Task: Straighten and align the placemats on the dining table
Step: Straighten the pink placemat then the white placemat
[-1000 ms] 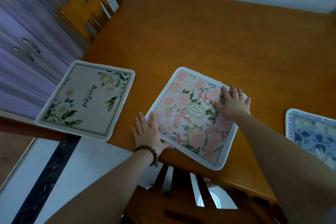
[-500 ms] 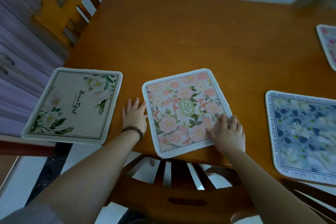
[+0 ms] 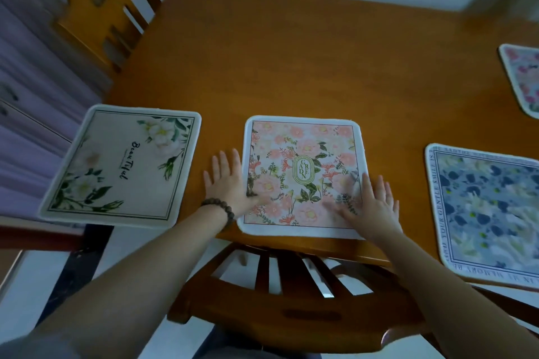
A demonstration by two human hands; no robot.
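Observation:
A pink floral placemat (image 3: 303,154) lies square to the near edge of the wooden dining table (image 3: 291,61). My left hand (image 3: 226,181) rests flat at the mat's left edge, fingers spread, thumb on its lower left corner. My right hand (image 3: 372,204) presses flat on the mat's lower right corner. A cream floral placemat (image 3: 116,166) lies skewed at the table's left end and overhangs the corner. A blue floral placemat (image 3: 490,210) lies to the right, overhanging the near edge. A fourth pink placemat (image 3: 522,79) shows at the far right, cut off by the frame.
A wooden chair back (image 3: 291,300) stands between me and the table. Another wooden chair (image 3: 102,6) stands at the table's left end. Purple cabinet fronts (image 3: 26,81) line the left side. A white wall runs behind the table.
The pink floral mat has turned from skewed to square with the table edge. My right hand slid down to its lower right corner; my left hand stayed by the left edge.

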